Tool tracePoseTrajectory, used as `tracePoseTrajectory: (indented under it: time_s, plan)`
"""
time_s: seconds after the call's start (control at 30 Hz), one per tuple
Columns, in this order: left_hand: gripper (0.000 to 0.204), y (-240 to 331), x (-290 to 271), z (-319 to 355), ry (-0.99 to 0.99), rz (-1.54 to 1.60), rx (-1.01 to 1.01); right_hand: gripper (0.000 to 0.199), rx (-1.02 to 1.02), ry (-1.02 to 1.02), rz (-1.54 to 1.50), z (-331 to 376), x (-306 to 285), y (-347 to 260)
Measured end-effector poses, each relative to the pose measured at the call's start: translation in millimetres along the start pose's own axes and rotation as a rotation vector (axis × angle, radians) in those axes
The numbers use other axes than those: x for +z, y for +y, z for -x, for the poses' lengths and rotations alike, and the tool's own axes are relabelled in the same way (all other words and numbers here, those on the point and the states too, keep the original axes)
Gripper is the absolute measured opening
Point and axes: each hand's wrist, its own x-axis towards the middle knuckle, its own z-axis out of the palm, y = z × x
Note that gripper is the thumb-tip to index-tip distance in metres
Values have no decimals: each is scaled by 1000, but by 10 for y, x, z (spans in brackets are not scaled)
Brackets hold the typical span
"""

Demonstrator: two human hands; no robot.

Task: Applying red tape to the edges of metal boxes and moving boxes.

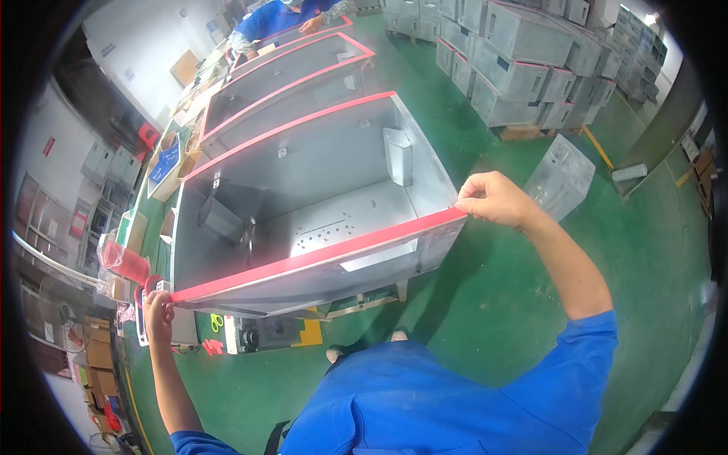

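An open grey metal box (pixel 326 174) stands before me, with holes in its floor and brackets at its ends. Red tape (pixel 326 255) stretches along its near rim from corner to corner. At the right corner my right hand (pixel 493 199) is closed, thumb and forefinger pinching the tape's end. My left hand (pixel 158 315) is closed on the tape at the left corner. Just behind it shows a red tape ring (pixel 152 285), partly hidden. Red tape also lines the box's far rim.
Similar boxes (pixel 284 83) stand in a row beyond, where a co-worker in blue (pixel 280 21) works. Grey boxes (pixel 523 68) are stacked at the far right. A metal panel (pixel 561 178) is on the green floor. Green scissors (pixel 217 323) lie below the box's left end.
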Motion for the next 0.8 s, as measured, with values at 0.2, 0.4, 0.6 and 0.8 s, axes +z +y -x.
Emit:
tracePoseTrajectory:
  time_s: [0.2,0.4,0.6,0.8]
  plan:
    - [5,1,17,16,-4,8,23,16,-10,13,19,-4,7,-2]
    - [6,-4,26,17,7,24,12,16,18,31,22,4,8,-24]
    - [6,-60,-51,-36,-18,23,6,16,17,42,12,1,14,-11]
    - [6,-207,-139,-102,-18,-98,158,15,-2,45,-2,12,19,-24]
